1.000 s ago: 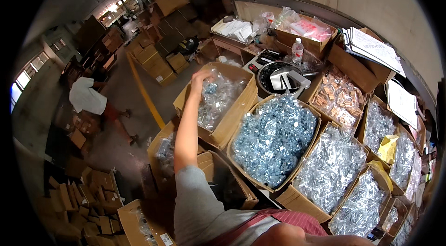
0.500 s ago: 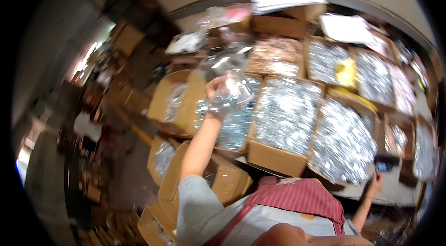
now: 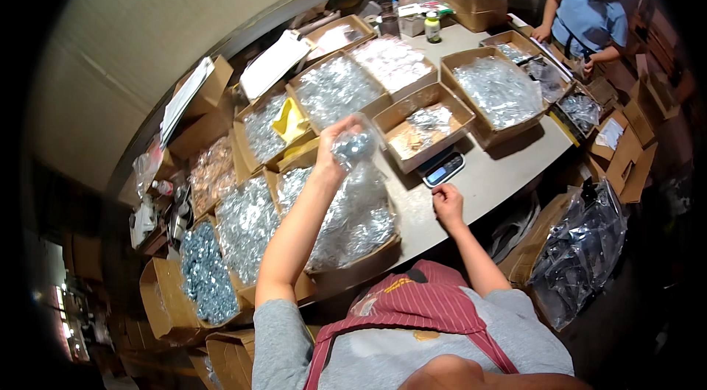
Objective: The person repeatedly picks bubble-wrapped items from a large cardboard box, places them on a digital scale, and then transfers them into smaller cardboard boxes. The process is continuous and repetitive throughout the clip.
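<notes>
My left hand [image 3: 336,141] is closed around a clear plastic bag [image 3: 355,145] with shiny grey-blue pieces in it. I hold it raised above a carton of clear packets [image 3: 353,220]. My right hand [image 3: 448,206] rests at the table, fingers curled in, and I see nothing in them. Just beyond those fingers lies a small digital scale [image 3: 445,169] with a dark display. Behind the scale is a shallow carton [image 3: 412,158] holding a few clear packets and some brownish pieces.
Several open cartons of packets crowd the table [image 3: 486,184]; one box [image 3: 210,272] holds blue-grey pieces. A yellow bag [image 3: 289,121] lies on packets. A small bottle [image 3: 432,27] stands at the back. Another person [image 3: 589,14] stands far right. A large bagged carton [image 3: 578,257] sits below the table.
The view has swung to the right. My left hand has carried the bag from above the blue-grey pieces toward the scale. My right hand stays by the scale.
</notes>
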The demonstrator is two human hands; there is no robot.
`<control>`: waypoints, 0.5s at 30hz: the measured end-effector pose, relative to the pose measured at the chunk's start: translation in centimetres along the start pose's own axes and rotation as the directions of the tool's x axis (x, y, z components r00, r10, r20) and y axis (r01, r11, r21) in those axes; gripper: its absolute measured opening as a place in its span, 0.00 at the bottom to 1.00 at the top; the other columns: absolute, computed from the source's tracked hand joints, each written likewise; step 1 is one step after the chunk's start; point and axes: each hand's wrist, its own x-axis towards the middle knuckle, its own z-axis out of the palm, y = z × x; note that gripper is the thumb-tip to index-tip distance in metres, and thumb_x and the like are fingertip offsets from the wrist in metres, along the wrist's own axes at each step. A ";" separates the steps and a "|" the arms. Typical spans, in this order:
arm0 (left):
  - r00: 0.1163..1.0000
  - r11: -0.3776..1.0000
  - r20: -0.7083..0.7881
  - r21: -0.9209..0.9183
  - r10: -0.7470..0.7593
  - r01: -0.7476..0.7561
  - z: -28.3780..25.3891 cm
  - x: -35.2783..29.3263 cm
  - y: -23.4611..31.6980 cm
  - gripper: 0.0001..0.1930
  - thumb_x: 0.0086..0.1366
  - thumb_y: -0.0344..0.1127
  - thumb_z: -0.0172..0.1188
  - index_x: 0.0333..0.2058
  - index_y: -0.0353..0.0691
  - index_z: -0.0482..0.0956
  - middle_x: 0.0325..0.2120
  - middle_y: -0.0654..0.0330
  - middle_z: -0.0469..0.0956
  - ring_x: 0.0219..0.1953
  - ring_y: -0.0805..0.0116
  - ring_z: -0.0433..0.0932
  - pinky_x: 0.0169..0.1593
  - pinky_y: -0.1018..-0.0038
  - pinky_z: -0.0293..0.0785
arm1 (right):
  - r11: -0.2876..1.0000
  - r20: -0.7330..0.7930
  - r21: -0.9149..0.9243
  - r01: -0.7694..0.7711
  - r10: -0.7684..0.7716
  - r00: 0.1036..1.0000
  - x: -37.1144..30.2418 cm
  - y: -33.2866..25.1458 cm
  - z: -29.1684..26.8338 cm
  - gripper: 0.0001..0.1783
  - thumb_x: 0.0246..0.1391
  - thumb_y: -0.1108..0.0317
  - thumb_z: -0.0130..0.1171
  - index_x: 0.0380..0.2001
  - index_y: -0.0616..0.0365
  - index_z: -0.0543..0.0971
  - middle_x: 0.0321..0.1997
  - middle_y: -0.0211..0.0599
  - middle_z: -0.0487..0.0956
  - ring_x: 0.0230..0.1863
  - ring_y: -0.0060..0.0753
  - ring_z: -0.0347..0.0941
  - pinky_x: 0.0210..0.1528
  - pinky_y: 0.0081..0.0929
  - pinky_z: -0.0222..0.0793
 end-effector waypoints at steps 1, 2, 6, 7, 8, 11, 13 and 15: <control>0.996 0.998 -0.063 -0.023 -0.066 0.064 1.1 1.6 -0.8 0.10 0.71 0.33 0.47 0.41 0.32 0.74 0.21 0.62 0.76 0.21 0.72 0.76 0.29 0.76 0.79 | 0.999 -0.002 0.028 -0.021 0.021 1.000 0.1 -0.1 0.0 0.04 0.46 0.76 0.55 0.26 0.63 0.78 0.22 0.35 0.72 0.16 0.24 0.69 0.21 0.25 0.65; 0.982 0.989 -0.122 -0.046 -0.145 0.140 3.3 2.9 -1.6 0.10 0.71 0.33 0.47 0.42 0.32 0.73 0.22 0.62 0.76 0.21 0.71 0.76 0.30 0.76 0.79 | 1.000 -0.020 -0.002 0.001 -0.002 1.000 0.2 -0.1 -0.3 0.04 0.47 0.76 0.54 0.27 0.63 0.78 0.24 0.35 0.73 0.15 0.24 0.69 0.20 0.24 0.65; 0.984 0.985 -0.123 -0.124 -0.131 0.116 2.6 8.5 -4.8 0.11 0.71 0.34 0.45 0.44 0.33 0.71 0.23 0.60 0.75 0.25 0.70 0.76 0.30 0.73 0.78 | 0.973 0.092 0.167 -0.161 0.148 0.985 0.2 -2.0 -1.0 0.04 0.49 0.78 0.54 0.29 0.65 0.77 0.26 0.33 0.72 0.15 0.21 0.70 0.16 0.22 0.67; 0.981 0.981 -0.143 -0.160 -0.130 0.107 3.3 9.1 -5.2 0.12 0.72 0.35 0.44 0.44 0.33 0.71 0.23 0.61 0.74 0.25 0.69 0.76 0.31 0.71 0.78 | 0.960 0.100 0.191 -0.205 0.189 0.977 0.0 -2.1 -1.2 0.04 0.49 0.79 0.54 0.29 0.65 0.77 0.26 0.33 0.72 0.15 0.21 0.70 0.16 0.22 0.67; 0.987 0.967 -0.115 -0.240 -0.114 0.084 1.2 10.6 -5.0 0.12 0.72 0.36 0.43 0.43 0.34 0.71 0.24 0.60 0.74 0.27 0.67 0.77 0.33 0.70 0.78 | 0.945 0.128 0.228 -0.236 0.211 0.969 0.1 -3.0 -0.9 0.04 0.48 0.79 0.54 0.29 0.65 0.77 0.25 0.32 0.72 0.15 0.20 0.70 0.15 0.22 0.68; 0.979 0.993 -0.202 -0.116 -0.023 -0.001 4.3 11.9 -5.7 0.15 0.71 0.39 0.44 0.47 0.34 0.71 0.34 0.54 0.76 0.36 0.61 0.77 0.43 0.62 0.77 | 0.957 0.089 0.193 -0.214 0.200 0.976 0.1 -2.6 -1.2 0.04 0.48 0.79 0.54 0.29 0.65 0.77 0.25 0.33 0.72 0.14 0.21 0.69 0.14 0.22 0.67; 0.969 0.998 -0.248 -0.061 -0.007 -0.008 7.2 11.7 -6.1 0.19 0.70 0.42 0.46 0.54 0.38 0.70 0.44 0.51 0.74 0.45 0.55 0.75 0.49 0.53 0.73 | 0.961 0.093 0.174 -0.217 0.203 0.975 0.2 -2.3 -1.5 0.04 0.49 0.79 0.53 0.29 0.65 0.77 0.26 0.34 0.72 0.14 0.22 0.70 0.14 0.22 0.67; 0.985 0.958 -0.171 0.279 -0.022 0.070 5.5 12.4 -5.8 0.22 0.70 0.46 0.47 0.57 0.42 0.69 0.51 0.53 0.71 0.48 0.59 0.73 0.52 0.55 0.71 | 0.971 0.090 0.169 -0.171 0.158 0.983 0.3 -2.5 -1.2 0.04 0.51 0.79 0.53 0.30 0.65 0.77 0.26 0.33 0.72 0.14 0.21 0.70 0.14 0.21 0.67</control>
